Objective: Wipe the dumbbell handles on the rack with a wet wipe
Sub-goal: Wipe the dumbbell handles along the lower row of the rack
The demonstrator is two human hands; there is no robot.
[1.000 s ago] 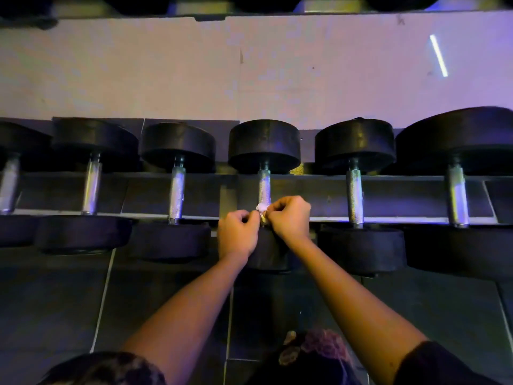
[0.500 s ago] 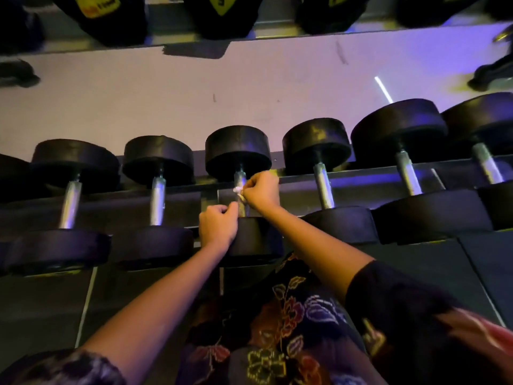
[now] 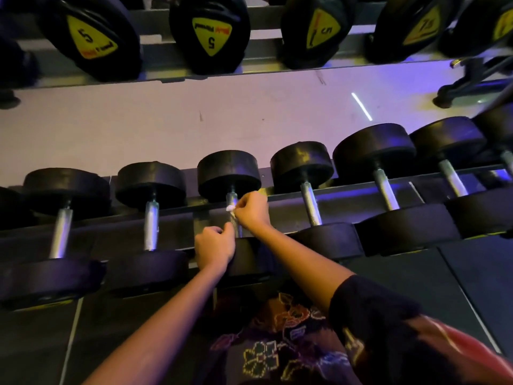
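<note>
A row of black dumbbells with silver handles lies on a dark rack (image 3: 347, 197). My right hand (image 3: 251, 211) pinches a small white wet wipe (image 3: 230, 208) against the handle (image 3: 232, 198) of the middle dumbbell (image 3: 229, 173). Below it, my left hand (image 3: 215, 247) is curled at the lower end of the same handle, its fingertips at the metal; what it grips is hidden. The handle's lower part is covered by both hands.
Neighbouring handles stand to the left (image 3: 151, 229) and right (image 3: 311, 207). An upper shelf holds dumbbells with yellow 5 labels (image 3: 211, 34). Pale floor (image 3: 166, 126) lies behind the rack, dark mats (image 3: 444, 273) in front. My patterned clothing (image 3: 277, 343) fills the bottom.
The camera has tilted up, bringing the upper shelf into view. My right hand has slid the wipe up the handle, away from my left hand, which stays low.
</note>
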